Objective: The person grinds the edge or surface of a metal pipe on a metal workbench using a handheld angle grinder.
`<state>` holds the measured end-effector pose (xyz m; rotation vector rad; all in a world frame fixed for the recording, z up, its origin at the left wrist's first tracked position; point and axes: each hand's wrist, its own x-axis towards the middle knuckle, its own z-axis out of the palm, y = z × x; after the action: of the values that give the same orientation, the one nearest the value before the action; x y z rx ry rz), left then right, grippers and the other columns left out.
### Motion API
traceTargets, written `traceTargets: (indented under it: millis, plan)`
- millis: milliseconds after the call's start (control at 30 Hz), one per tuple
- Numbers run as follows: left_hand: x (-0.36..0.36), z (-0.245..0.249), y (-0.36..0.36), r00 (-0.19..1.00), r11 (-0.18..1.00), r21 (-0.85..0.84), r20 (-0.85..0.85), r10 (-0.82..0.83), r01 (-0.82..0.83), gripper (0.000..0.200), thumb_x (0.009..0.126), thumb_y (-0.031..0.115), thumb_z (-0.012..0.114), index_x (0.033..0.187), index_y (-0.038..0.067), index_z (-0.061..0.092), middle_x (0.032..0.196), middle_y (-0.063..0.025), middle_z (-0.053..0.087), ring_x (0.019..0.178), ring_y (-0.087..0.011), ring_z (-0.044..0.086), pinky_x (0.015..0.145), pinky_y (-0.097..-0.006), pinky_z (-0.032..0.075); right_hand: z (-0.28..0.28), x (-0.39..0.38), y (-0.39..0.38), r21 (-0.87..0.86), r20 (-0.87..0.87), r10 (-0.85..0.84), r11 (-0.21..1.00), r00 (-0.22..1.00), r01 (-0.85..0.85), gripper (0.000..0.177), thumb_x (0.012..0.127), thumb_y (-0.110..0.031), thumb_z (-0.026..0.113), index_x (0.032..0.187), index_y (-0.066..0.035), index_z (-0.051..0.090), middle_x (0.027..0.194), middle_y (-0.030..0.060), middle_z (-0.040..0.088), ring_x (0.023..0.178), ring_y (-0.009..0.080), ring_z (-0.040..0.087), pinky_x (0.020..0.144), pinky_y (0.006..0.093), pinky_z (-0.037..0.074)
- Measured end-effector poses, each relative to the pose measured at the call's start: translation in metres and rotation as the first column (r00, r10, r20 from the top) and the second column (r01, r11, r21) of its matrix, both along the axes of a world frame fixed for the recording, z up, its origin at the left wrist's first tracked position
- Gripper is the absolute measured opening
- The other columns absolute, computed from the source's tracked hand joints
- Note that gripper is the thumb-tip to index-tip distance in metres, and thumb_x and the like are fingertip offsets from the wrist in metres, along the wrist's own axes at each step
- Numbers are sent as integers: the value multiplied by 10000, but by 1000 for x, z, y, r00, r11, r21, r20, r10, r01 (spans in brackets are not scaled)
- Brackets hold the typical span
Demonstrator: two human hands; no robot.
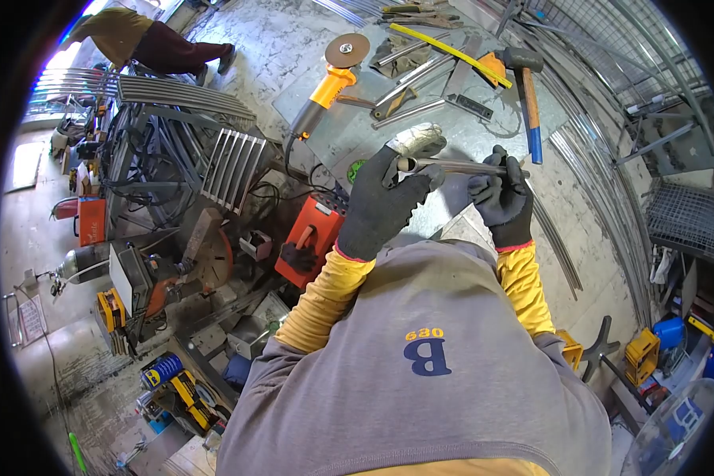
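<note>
A short metal tube [460, 166] lies crosswise between my two gloved hands. My left hand [385, 194], in a dark glove with a silvery covering at one finger, holds the tube near its open end. Around the tube's other end the fingers of my right hand [501, 194] are bent. Beyond my hands are an angle grinder [325, 94] with a brown disc, a hammer [529, 103] with a wood and blue handle, a yellow strip [452, 54] and several loose metal tubes [408, 113].
A red machine [309, 238] stands left of my left arm. Farther left are a welded metal grille [234, 168] and stacked steel bars [182, 97]. Another person [147, 41] bends over at the upper left. Long metal bars [603, 186] run along the right.
</note>
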<state>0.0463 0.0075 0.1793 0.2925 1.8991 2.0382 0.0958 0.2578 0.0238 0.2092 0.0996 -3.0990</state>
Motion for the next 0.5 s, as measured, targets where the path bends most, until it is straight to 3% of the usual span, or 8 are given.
traceTargets:
  millis: [267, 433, 500]
  plan:
    - [1, 6, 1, 995, 995, -55, -52, 85, -88, 603, 947, -36, 739, 1541, 10, 641, 1288, -53, 776, 902, -62, 670, 754, -237, 567, -3, 0, 5, 45, 33, -27, 999, 999, 26, 318, 1171, -278, 569, 1396, -108, 716, 1198, 47, 827, 916, 183, 711, 910, 407, 538]
    - [-3, 0, -3, 994, 998, -31, 97, 54, -51, 528, 990, 22, 757, 1511, 11, 672, 1150, -22, 765, 876, -58, 646, 731, -237, 531, -13, 0, 10, 37, 77, -96, 995, 992, 93, 333, 1177, -295, 581, 1414, -101, 713, 1210, 52, 836, 939, 187, 730, 908, 397, 540]
    - [-2, -2, -4, 991, 994, -83, 107, 76, -67, 493, 999, 36, 756, 1487, 6, 688, 1128, -15, 767, 879, -60, 648, 737, -235, 529, -12, 0, 10, 21, 6, -73, 997, 997, 73, 340, 1179, -295, 585, 1427, -99, 710, 1219, 58, 840, 963, 188, 739, 909, 393, 540]
